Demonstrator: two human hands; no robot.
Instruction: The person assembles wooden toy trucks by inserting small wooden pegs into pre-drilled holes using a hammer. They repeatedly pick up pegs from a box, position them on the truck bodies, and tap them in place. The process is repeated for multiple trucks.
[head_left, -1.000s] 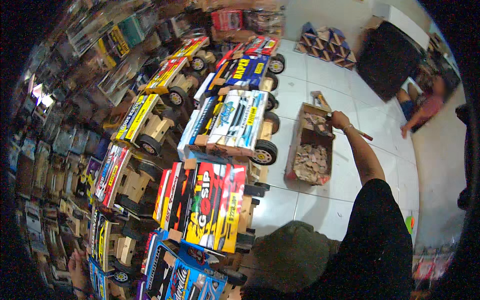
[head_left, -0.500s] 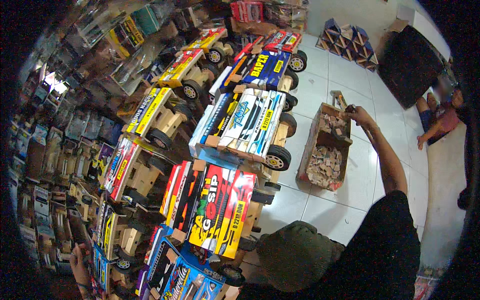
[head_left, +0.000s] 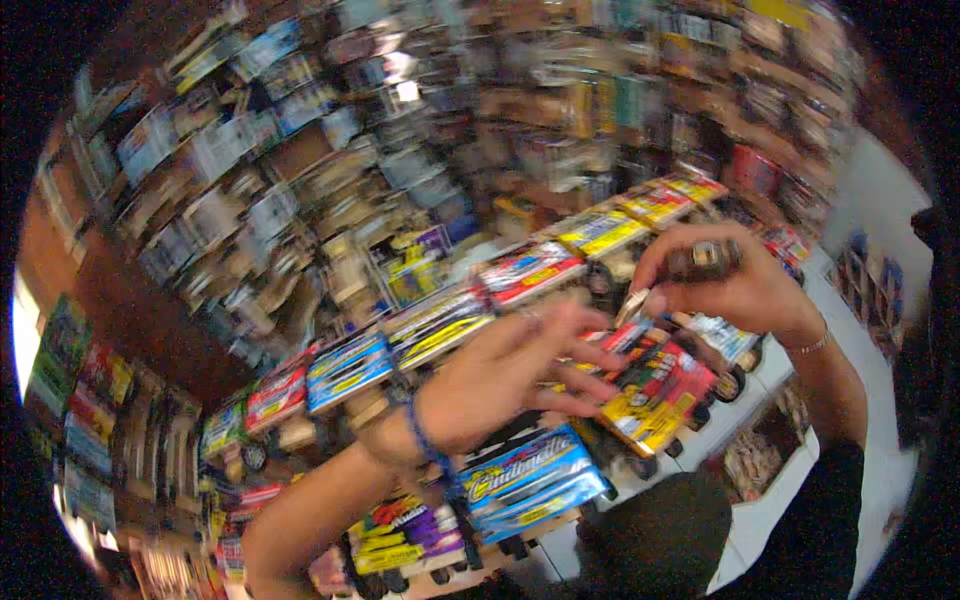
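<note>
Both my hands are over a toy truck (head_left: 660, 395) with a red, black and yellow body. My right hand (head_left: 745, 285) pinches a small pale piece (head_left: 632, 308) that looks like wood, just above the truck's far end. Something dark with a light patch shows across that hand's fingers, too blurred to name. My left hand (head_left: 500, 370) reaches in from the lower left, fingers spread at the truck's left side and holding nothing I can see. Closer to me stands a blue toy truck (head_left: 530, 485), with a purple and yellow one (head_left: 410, 525) to its left.
Behind my hands runs a row of toy trucks (head_left: 350, 370) with bright printed bodies. Blurred stacks of parts (head_left: 270, 220) fill the back. A box of small wooden pieces (head_left: 755, 465) lies on the white tiled floor at the right.
The view has swung left. My right hand has left the box and come to the red and yellow truck with a small piece. My left hand has moved in beside it.
</note>
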